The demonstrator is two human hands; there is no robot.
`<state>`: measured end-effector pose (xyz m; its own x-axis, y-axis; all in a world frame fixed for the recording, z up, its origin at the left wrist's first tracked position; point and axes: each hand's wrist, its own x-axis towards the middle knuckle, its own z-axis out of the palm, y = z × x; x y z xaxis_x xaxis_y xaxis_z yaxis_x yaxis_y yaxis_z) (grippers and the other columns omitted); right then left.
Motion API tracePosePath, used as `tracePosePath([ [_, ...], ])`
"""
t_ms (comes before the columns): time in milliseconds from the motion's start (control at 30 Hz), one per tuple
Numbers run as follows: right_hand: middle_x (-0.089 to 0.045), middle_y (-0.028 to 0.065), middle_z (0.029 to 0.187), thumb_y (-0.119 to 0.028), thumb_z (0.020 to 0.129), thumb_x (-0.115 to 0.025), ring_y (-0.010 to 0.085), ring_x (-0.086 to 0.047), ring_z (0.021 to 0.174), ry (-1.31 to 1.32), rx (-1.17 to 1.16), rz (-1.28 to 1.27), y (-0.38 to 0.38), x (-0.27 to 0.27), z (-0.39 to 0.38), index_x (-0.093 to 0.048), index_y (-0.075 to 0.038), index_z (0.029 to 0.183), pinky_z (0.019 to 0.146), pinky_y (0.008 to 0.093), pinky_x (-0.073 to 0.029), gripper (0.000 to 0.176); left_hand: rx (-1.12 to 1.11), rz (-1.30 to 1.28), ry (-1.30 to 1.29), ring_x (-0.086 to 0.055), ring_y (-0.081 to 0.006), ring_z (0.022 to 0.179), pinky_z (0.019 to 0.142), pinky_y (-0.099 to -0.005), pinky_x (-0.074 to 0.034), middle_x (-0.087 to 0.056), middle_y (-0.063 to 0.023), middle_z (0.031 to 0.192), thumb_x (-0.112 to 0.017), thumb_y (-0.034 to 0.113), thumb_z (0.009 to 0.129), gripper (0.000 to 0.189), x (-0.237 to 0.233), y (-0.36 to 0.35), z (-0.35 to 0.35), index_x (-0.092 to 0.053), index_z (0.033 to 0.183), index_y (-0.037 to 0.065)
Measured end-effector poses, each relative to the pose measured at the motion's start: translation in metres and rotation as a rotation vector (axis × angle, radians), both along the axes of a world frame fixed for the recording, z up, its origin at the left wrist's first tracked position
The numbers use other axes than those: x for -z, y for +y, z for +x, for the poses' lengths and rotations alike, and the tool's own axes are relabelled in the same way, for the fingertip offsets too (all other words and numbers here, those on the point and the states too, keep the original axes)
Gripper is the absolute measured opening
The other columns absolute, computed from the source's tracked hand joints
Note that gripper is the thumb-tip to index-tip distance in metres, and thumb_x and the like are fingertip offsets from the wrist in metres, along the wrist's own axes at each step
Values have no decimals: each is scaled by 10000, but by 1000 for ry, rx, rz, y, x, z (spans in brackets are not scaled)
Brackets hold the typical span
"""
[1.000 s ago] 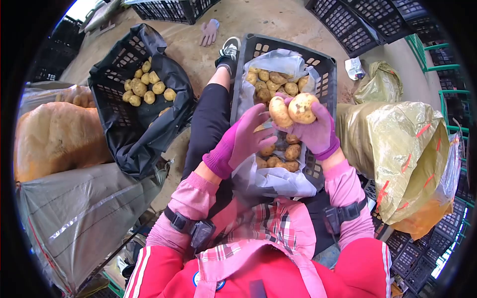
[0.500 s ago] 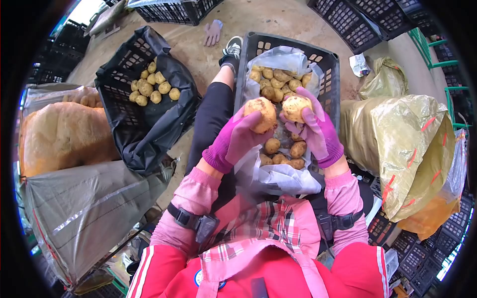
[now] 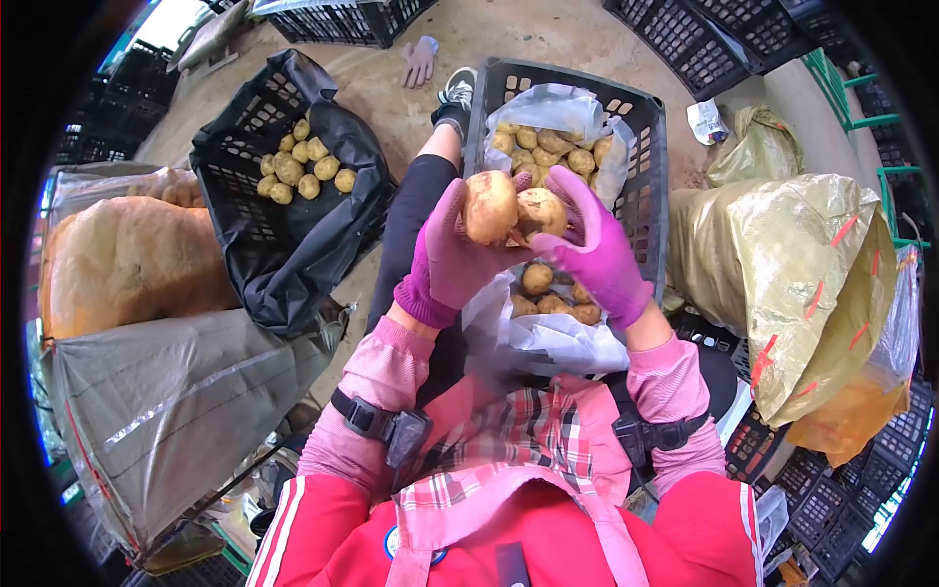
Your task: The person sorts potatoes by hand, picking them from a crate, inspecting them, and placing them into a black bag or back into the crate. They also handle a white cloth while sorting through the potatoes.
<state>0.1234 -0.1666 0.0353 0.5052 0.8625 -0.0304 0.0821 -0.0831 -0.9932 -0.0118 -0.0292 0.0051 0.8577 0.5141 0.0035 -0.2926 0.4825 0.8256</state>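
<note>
Potatoes (image 3: 491,207) held (one per hand (image 3: 593,256)), close together.

The left potato (image 3: 490,207) is plump and pale tan, blotched with reddish brown. The right potato (image 3: 541,211) looks smaller, rounded and yellower, with brown patches. Both are held up side by side above the black crate (image 3: 648,166).

Gloves (image 3: 602,262) in pink and magenta; potatoes (image 3: 491,207) pale yellow, blotched brown. Red jacket (image 3: 318,528) with white sleeve stripes. Pink apron (image 3: 468,507), its panel (image 3: 533,426) plaid in pink, white and black. Black crate (image 3: 641,117), whitish liner (image 3: 558,342) along its near edge.
</note>
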Motion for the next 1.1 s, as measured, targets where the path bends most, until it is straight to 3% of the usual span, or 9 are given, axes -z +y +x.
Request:
tracePosePath([
  [67, -429, 180, 1455, -421, 776, -790, 290, -433, 1342, -389, 2, -84, 1, 1, -9, -346, -35, 1463, 1084, 373, -360, 904, -86, 430, 48, -594, -251, 1149, 985, -362, -464, -560, -136, 1327, -749, 101, 770, 609, 10, -1, -1, -407, 1260, -17],
  [133, -473, 196, 1408, -475, 827, -727, 304, -454, 1323, -416, 56, -103, 2, -3, -13, -394, -48, 1435, 1074, 370, -369, 814, -53, 303, 95, -616, -223, 1141, 991, -308, -475, -573, -136, 1322, -808, 60, 759, 645, 14, 0, -3, -404, 1254, -31],
  [167, -484, 198, 1396, -489, 823, -722, 314, -462, 1316, -350, 58, -67, 1, 0, -9, -409, -42, 1423, 1067, 374, -378, 811, 22, -40, 115, -596, -224, 1171, 1006, -315, -466, -559, -139, 1338, -784, 94, 795, 620, 6, 2, -5, -403, 1269, -26],
  [300, -534, 188, 1347, -521, 838, -685, 320, -507, 1273, -365, 75, -35, 2, 0, -8, -468, -52, 1385, 1035, 374, -409, 753, 171, -501, -1, -464, -331, 1306, 1050, -601, -379, -459, -138, 1425, -443, 384, 998, 474, -4, 0, -6, -423, 1364, 83],
  [400, -556, 165, 1330, -474, 880, -657, 295, -535, 1248, -417, 101, -24, 4, 1, -8, -494, -60, 1368, 1011, 366, -430, 661, 187, -695, -27, -457, -338, 1311, 1054, -599, -377, -451, -137, 1430, -451, 391, 992, 492, -15, 1, -5, -415, 1371, 80],
  [833, -710, 98, 1046, -210, 963, -597, 152, -670, 947, -174, 243, 12, 4, 0, -9, -620, -18, 1212, 828, 289, -518, 315, 329, -608, -107, -407, -395, 1343, 1077, -573, -363, -381, -176, 1475, -440, 450, 953, 598, -17, 0, -10, -400, 1416, 73],
  [1000, -665, 98, 1114, -149, 925, -619, 138, -625, 985, -198, 179, -168, 1, 37, 12, -574, -49, 1277, 826, 281, -507, 369, 119, -499, -452, -422, -385, 1324, 995, -538, -461, -365, -194, 1478, -449, 510, 932, 626, -30, 13, -31, -430, 1381, 75],
  [1067, -612, 146, 1247, -303, 851, -677, 259, -601, 1122, -242, 71, -413, -12, 54, 28, -552, -77, 1300, 906, 366, -501, 518, -276, 123, -86, -447, -356, 1300, 1032, -426, -448, -421, -194, 1421, -473, 422, 961, 548, -45, 41, -53, -434, 1342, 30],
  [1100, -609, 157, 1247, -330, 847, -670, 283, -597, 1130, -357, 13, -496, -16, 59, 32, -556, -76, 1292, 920, 382, -495, 525, -289, -142, -219, -442, -340, 1304, 1053, -395, -434, -446, -201, 1396, -483, 333, 975, 490, -46, 69, -70, -433, 1328, -3],
])
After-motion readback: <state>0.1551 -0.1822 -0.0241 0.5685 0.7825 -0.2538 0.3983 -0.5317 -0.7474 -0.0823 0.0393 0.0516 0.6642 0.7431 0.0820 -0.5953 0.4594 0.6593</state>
